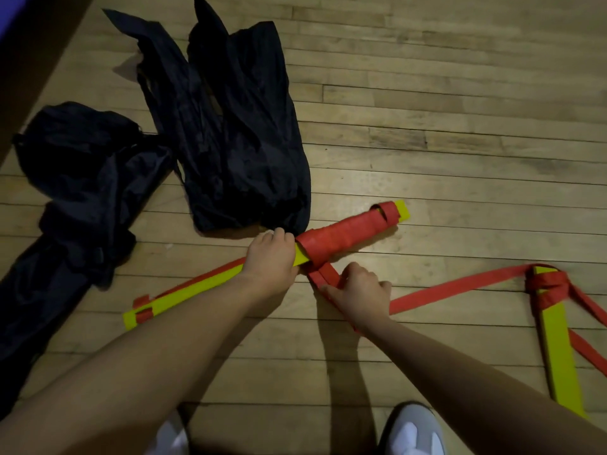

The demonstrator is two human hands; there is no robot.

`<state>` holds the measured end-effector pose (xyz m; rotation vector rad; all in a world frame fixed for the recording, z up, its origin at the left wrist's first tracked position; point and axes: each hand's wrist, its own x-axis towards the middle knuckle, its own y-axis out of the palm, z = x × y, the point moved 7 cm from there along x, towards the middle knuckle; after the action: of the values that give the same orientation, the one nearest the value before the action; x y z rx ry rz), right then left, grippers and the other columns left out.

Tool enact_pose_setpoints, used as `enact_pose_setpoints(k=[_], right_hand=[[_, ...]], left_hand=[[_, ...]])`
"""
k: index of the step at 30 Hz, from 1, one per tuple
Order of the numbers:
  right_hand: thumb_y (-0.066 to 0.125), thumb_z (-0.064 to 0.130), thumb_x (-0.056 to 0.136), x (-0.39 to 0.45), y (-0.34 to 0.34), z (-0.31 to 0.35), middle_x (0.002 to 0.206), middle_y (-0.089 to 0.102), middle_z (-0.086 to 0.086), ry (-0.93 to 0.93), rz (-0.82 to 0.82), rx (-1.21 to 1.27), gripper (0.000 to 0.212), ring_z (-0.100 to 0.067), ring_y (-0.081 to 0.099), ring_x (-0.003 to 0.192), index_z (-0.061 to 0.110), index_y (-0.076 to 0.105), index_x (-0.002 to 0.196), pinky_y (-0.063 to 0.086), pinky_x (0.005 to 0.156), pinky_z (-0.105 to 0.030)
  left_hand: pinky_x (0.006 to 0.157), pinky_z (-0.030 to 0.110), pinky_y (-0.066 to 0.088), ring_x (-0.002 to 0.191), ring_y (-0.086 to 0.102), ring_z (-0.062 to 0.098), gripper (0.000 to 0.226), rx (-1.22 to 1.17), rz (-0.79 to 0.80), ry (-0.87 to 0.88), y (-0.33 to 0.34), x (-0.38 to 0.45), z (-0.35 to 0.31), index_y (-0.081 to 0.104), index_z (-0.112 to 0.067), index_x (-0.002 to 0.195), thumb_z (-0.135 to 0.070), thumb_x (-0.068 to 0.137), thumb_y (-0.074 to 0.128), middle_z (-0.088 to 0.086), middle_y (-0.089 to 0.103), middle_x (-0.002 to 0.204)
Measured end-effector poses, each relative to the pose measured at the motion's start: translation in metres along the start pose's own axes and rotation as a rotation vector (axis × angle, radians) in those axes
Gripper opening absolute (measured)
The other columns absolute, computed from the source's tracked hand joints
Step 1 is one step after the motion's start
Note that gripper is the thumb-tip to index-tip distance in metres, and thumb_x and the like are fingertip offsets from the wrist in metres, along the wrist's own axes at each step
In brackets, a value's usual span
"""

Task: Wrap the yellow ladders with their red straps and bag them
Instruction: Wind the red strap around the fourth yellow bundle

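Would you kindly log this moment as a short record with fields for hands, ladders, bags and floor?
left hand: left hand grips the yellow bundle beside its red wrapping
right hand: right hand pinches the red strap
second ladder: second yellow bundle, knotted in red, lies at right
bags: black bags lie on the floor, far left
floor: wooden floor

Dim, warm light with one brighter pool on the wooden floor (377, 247) at centre, fading toward dark corners. The forearms throw soft shadows toward the bottom edge, and the black bags (236, 126) are so underexposed their folds barely read. Floorboards bow near the edges from the wide lens; detail is slightly soft throughout
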<state>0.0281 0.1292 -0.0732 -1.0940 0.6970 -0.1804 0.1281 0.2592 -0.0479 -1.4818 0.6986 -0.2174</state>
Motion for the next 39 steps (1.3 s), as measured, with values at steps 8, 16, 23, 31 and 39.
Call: enact_pose_setpoints(k=[8,16,23,31,39], right_hand=[[0.051,0.053,0.091,0.016,0.012,0.039,0.101,0.062,-0.005,-0.052,0.058,-0.032,0.037,-0.027,0.056,0.102,0.016,0.053,0.098,0.032,0.087,-0.041],[0.055,0.007,0.085,0.02,0.007,0.054,0.093,0.064,-0.01,-0.205,0.181,0.364,0.021,-0.029,0.062,0.082,0.013,0.051,0.104,0.053,0.072,-0.042],[0.051,0.033,0.097,0.012,0.009,0.066,0.061,0.054,0.004,-0.111,0.329,0.62,0.03,-0.009,0.045,0.053,0.01,0.068,0.09,0.033,0.052,-0.024],[0.06,0.011,0.092,0.005,0.004,0.066,0.069,0.056,-0.001,-0.164,0.445,0.58,0.005,-0.008,0.048,0.057,0.007,0.063,0.09,0.037,0.051,-0.02],[0.05,-0.012,0.086,0.003,-0.007,0.081,0.075,0.064,-0.019,-0.168,0.534,0.74,0.016,-0.017,0.059,0.051,0.003,0.055,0.085,0.048,0.048,-0.024]], left_hand=[[0.088,0.033,0.042,0.109,0.055,0.024,0.056,-0.152,-0.018,-0.126,0.003,-0.012,0.02,0.041,-0.013,0.128,-0.042,0.085,0.064,0.006,0.05,0.122],[0.07,0.029,0.04,0.097,0.056,0.021,0.061,-0.311,-0.063,-0.077,-0.004,-0.026,0.033,0.035,-0.016,0.13,-0.039,0.083,0.066,0.004,0.042,0.117],[0.077,0.034,0.043,0.104,0.053,0.027,0.07,-0.47,-0.043,-0.214,-0.003,-0.033,0.047,0.033,-0.011,0.133,-0.033,0.079,0.072,0.009,0.036,0.121],[0.079,0.035,0.044,0.103,0.057,0.028,0.047,-0.412,0.008,-0.162,-0.003,-0.041,0.055,0.047,-0.01,0.12,-0.041,0.088,0.059,0.009,0.057,0.115],[0.067,0.032,0.036,0.092,0.056,0.025,0.037,-0.435,-0.056,-0.14,-0.014,-0.041,0.057,0.038,-0.017,0.1,-0.043,0.088,0.06,0.0,0.045,0.096]])
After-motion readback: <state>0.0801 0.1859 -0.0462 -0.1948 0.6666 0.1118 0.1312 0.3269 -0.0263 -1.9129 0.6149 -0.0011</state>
